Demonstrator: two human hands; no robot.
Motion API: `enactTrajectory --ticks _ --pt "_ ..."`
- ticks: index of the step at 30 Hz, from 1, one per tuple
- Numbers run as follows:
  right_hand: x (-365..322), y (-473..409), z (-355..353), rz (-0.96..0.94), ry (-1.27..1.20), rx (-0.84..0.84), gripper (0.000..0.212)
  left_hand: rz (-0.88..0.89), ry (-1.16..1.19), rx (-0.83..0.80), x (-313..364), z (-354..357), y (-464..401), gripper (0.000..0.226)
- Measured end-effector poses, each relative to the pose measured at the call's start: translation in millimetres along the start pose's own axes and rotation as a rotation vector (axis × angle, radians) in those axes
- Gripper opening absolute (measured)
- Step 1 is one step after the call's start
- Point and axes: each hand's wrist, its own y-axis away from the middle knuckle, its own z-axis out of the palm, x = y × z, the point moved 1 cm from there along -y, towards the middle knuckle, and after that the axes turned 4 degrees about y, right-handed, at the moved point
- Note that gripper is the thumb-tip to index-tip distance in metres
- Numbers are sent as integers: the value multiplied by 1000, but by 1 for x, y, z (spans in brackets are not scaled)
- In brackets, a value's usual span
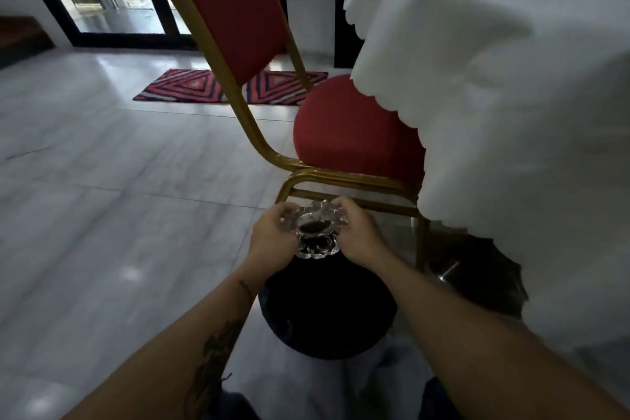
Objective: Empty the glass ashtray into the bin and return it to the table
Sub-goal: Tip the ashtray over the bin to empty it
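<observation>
A clear cut-glass ashtray (314, 228) with dark ash in its bowl hangs between my two hands. My left hand (272, 239) grips its left rim and my right hand (358, 235) grips its right rim. The ashtray is held just above the far edge of a round black bin (327, 314) that stands on the floor below my forearms. The table (511, 112), draped in a white scalloped cloth, fills the right side of the view.
A red chair with a gold metal frame (341, 140) stands just beyond the bin, partly under the tablecloth. A striped red rug (204, 85) lies further back near a glass door. Grey tiled floor (102, 198) spreads out to the left.
</observation>
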Motion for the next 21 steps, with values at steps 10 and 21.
enactTrajectory --ticks 10,21 --pt "7 30 -10 -224 126 171 63 372 -282 -161 9 4 18 37" --pt "29 37 -9 -424 402 36 53 834 -690 -132 -17 3 30 53"
